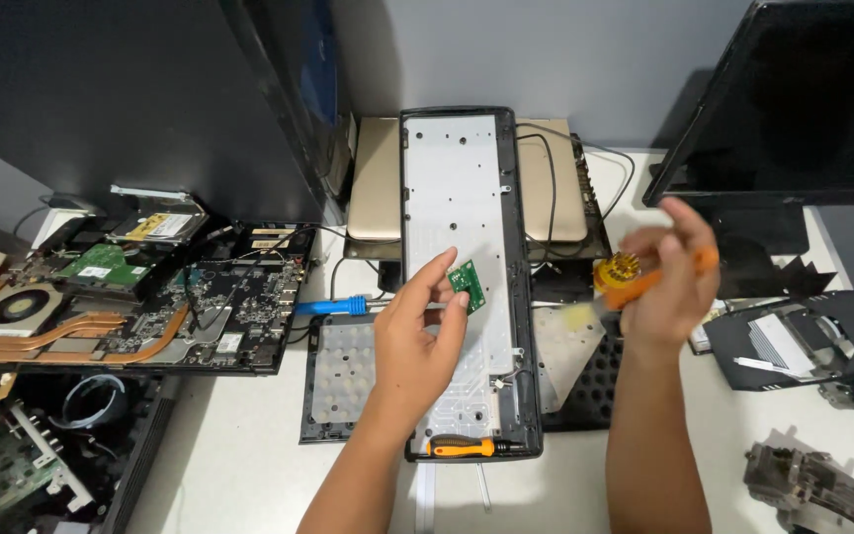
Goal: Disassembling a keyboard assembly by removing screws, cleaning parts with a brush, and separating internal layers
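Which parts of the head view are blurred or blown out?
Head view: the right hand and its orange-handled brush are motion-blurred; the left hand and small green circuit board are sharp. The keyboard backplate reflects soft glare near the top. The monitor is dark with no detail.

Both forearms are bare, no sleeves, rings or watch showing.

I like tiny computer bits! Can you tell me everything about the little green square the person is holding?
The little green circuit board is a small, flat, roughly square card with tiny parts on its face, too small to make out. The left hand pinches it by one edge between fingertips, tilted, above the long grey keyboard backplate. Only the fingers touch it. The right hand holds an orange-handled brush nearby, blurred.
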